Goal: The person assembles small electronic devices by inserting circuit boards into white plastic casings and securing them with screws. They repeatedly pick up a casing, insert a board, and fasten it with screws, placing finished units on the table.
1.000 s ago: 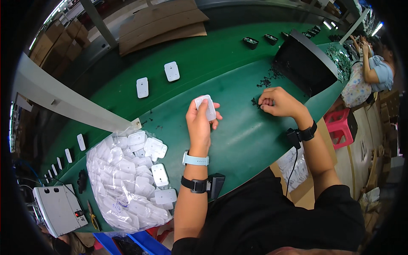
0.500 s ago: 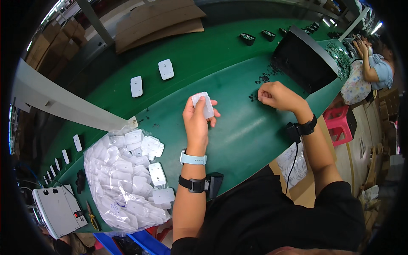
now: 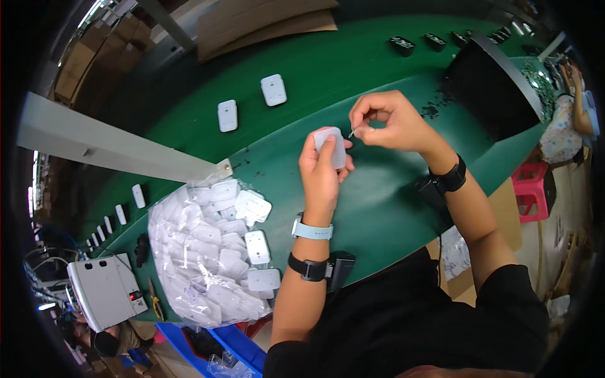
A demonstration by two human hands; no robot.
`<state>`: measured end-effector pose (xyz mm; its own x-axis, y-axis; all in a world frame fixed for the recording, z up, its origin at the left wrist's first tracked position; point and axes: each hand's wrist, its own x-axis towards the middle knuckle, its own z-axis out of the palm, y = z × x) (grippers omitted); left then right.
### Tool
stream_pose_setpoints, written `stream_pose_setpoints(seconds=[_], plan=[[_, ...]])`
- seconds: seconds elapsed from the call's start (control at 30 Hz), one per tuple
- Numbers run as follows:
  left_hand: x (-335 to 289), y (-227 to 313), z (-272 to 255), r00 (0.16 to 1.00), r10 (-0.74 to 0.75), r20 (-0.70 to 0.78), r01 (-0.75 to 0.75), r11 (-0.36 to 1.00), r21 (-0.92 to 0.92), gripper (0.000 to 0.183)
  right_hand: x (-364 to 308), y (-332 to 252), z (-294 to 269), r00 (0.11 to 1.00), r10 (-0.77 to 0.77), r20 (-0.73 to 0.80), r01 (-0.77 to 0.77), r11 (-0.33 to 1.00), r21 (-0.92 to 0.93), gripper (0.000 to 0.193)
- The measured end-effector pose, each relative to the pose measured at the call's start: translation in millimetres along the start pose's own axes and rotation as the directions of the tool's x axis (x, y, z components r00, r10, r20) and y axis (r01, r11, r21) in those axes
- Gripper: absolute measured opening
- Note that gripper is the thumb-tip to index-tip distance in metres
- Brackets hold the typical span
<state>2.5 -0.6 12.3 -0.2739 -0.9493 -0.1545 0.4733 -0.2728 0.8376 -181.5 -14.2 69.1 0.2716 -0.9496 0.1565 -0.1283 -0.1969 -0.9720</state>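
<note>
My left hand (image 3: 320,179) is closed around a white rounded plastic casing (image 3: 338,156), with the thumb pressed on its face. Just right of the casing, my right hand (image 3: 398,123) pinches a tiny thin piece (image 3: 351,133) between thumb and fingertips; its exact kind is too small to make out. The piece and the casing appear slightly apart. Small black parts (image 3: 431,111) lie scattered on the green table (image 3: 391,195), right of my right hand. Left of my left forearm, a clear plastic bag (image 3: 189,252) spills many similar white casings.
Two white casings (image 3: 273,90) rest on the green belt (image 3: 328,63), with several more at far left. A black bin (image 3: 488,88) stands right. Pliers (image 3: 155,301) lie beside a white box-shaped device (image 3: 104,293). A metal post (image 3: 120,145) crosses the left side. Another person (image 3: 567,129) sits far right.
My right hand has lifted from the black parts and come left toward the casing, a tiny piece at its fingertips. My left hand still holds the casing. The whole view has shifted.
</note>
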Motion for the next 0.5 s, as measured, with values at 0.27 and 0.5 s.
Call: stream_pose_setpoints(seconds=[0.27, 0.5], plan=[[1, 7, -2, 0.996, 0.043, -0.073, -0.042, 0.999, 0.016, 0.024, -5, 34, 6, 0.995, -0.076, -0.067, 0.081, 0.995, 0.064, 0.015], [2, 6, 3, 0.996, 0.064, -0.056, -0.058, 0.993, 0.099, 0.033, -10, 36, 8, 0.999, 0.022, -0.043, -0.015, 0.984, 0.175, 0.012]])
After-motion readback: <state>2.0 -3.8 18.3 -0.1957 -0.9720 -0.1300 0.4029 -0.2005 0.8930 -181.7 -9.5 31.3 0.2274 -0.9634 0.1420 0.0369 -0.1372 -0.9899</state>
